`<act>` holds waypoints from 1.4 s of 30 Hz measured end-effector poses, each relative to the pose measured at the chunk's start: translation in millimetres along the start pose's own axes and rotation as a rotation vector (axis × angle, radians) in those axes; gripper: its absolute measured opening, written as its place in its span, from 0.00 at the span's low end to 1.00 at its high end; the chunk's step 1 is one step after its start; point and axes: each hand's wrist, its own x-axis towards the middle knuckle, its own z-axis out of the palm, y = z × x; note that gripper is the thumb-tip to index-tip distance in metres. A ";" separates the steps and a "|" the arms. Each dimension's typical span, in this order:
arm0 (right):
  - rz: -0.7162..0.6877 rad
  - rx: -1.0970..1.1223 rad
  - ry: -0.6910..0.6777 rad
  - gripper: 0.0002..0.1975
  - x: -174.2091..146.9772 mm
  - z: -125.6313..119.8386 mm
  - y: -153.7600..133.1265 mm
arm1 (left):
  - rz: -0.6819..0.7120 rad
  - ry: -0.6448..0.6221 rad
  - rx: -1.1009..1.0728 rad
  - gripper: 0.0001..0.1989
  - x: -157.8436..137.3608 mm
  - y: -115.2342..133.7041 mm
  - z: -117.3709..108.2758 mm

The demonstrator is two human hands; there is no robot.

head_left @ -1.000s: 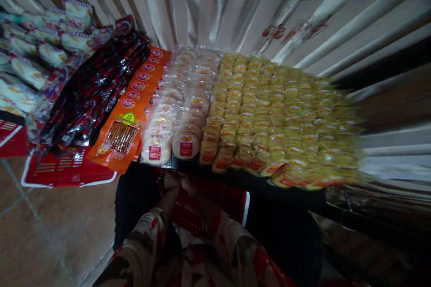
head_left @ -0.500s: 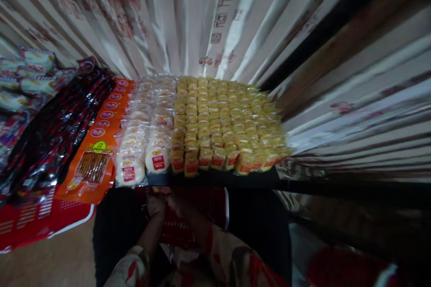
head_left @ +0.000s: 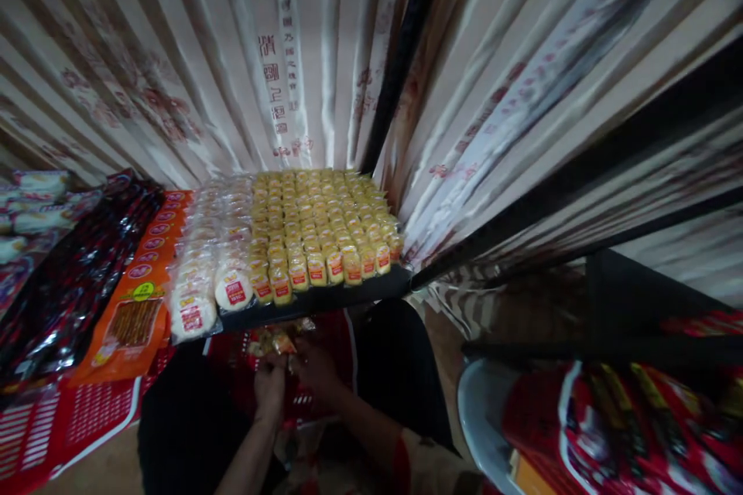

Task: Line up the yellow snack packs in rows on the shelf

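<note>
Low between my knees, a red basket holds small wrapped snacks. Over it my left hand is closed, its fingertips on a small wrapped snack with an orange and red label. My right hand meets it from the other side with curled fingers, seemingly on the same snack; dim light blurs the fingertips. Just above, on a dark shelf, stand rows of yellow wrapped cakes. Left of these are rows of round white packaged cakes.
An orange snack packet and dark red-black packets lie to the left, above another red basket. Pleated curtains hang behind. At right are a dark rail, a grey tub and red packages.
My view has swung right, so the shelf sits further left and the tub and red packages show. The hands remain together over the basket; its snacks are more visible.
</note>
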 end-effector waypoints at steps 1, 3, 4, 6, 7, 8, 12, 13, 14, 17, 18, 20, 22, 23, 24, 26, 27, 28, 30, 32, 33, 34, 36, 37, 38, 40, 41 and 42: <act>-0.009 0.056 -0.015 0.15 -5.7 -7.6 2.7 | 0.007 -0.028 -0.055 0.10 -8.2 3.0 1.1; -0.056 0.180 -0.022 0.16 -15.8 -21.9 7.6 | 0.002 -0.123 -0.177 0.12 -24.2 11.1 2.9; -0.084 0.240 -0.014 0.17 -20.0 -28.7 9.6 | 0.001 -0.183 -0.236 0.14 -31.8 16.3 3.9; -0.135 0.335 0.019 0.17 -26.8 -42.2 12.2 | 0.020 -0.297 -0.296 0.15 -44.9 28.9 6.6; -0.156 0.363 0.044 0.18 -29.3 -49.2 12.6 | 0.043 -0.343 -0.300 0.16 -50.2 36.2 8.4; -0.172 0.375 0.073 0.18 -31.4 -56.5 12.5 | 0.075 -0.373 -0.286 0.16 -54.4 43.9 10.3; -0.225 0.317 0.230 0.18 -36.9 -87.3 6.1 | 0.285 -0.388 -0.154 0.17 -62.4 76.9 20.1; -0.244 0.298 0.270 0.17 -37.8 -94.9 3.5 | 0.347 -0.398 -0.130 0.17 -63.1 84.9 23.3; -0.267 0.280 0.310 0.16 -38.5 -102.0 0.8 | 0.403 -0.413 -0.110 0.17 -63.6 92.5 26.7; -0.354 0.236 0.402 0.15 -38.7 -120.1 -6.9 | 0.512 -0.425 -0.079 0.20 -64.8 112.8 39.5; -0.384 0.216 0.433 0.15 -38.5 -124.9 -9.1 | 0.534 -0.421 -0.074 0.21 -65.3 118.9 44.3; -0.436 0.132 0.536 0.16 -38.3 -132.8 -13.3 | 0.580 -0.445 -0.051 0.19 -66.9 131.1 54.0; -0.472 -0.005 0.686 0.18 -40.0 -138.6 -18.0 | 0.640 -0.472 -0.010 0.16 -69.1 144.2 63.3; -0.487 -0.078 0.749 0.19 -41.8 -140.7 -20.7 | 0.672 -0.470 0.012 0.15 -70.3 151.3 67.7; -0.503 -0.143 0.794 0.21 -44.1 -142.3 -23.6 | 0.707 -0.461 0.033 0.14 -71.4 158.5 72.1; -0.543 -0.239 0.821 0.23 -48.9 -143.8 -29.0 | 0.775 -0.433 0.068 0.12 -73.5 173.0 81.2; -0.563 -0.271 0.814 0.24 -50.8 -143.8 -31.1 | 0.805 -0.421 0.078 0.12 -74.3 179.8 86.3; -0.581 -0.294 0.806 0.24 -52.0 -143.5 -32.6 | 0.830 -0.413 0.087 0.12 -75.0 185.9 91.6; -0.604 -0.310 0.795 0.25 -51.7 -142.3 -32.8 | 0.867 -0.408 0.118 0.12 -76.0 195.5 103.2; -0.598 -0.295 0.796 0.26 -48.3 -141.4 -30.0 | 0.898 -0.418 0.162 0.12 -76.6 201.8 114.8; -0.585 -0.281 0.800 0.26 -46.0 -141.3 -28.0 | 0.914 -0.422 0.186 0.12 -76.9 204.1 120.2; -0.569 -0.267 0.805 0.26 -43.6 -141.6 -25.9 | 0.930 -0.422 0.210 0.12 -77.2 206.0 125.1; -0.540 -0.239 0.805 0.26 -39.4 -142.9 -22.4 | 0.959 -0.417 0.260 0.12 -78.3 209.6 132.9; -0.528 -0.226 0.804 0.26 -37.7 -143.8 -21.2 | 0.972 -0.409 0.282 0.11 -79.1 211.4 135.9; -0.519 -0.213 0.802 0.26 -36.2 -144.7 -20.3 | 0.986 -0.402 0.301 0.12 -79.9 213.3 138.3; -0.499 -0.192 0.798 0.27 -33.4 -146.2 -19.1 | 1.012 -0.394 0.330 0.12 -81.6 216.8 142.3; -0.485 -0.183 0.798 0.27 -31.8 -146.7 -18.5 | 1.023 -0.392 0.342 0.12 -82.4 218.3 144.0; -0.471 -0.177 0.800 0.27 -30.0 -146.9 -17.7 | 1.033 -0.394 0.354 0.12 -83.1 219.5 145.7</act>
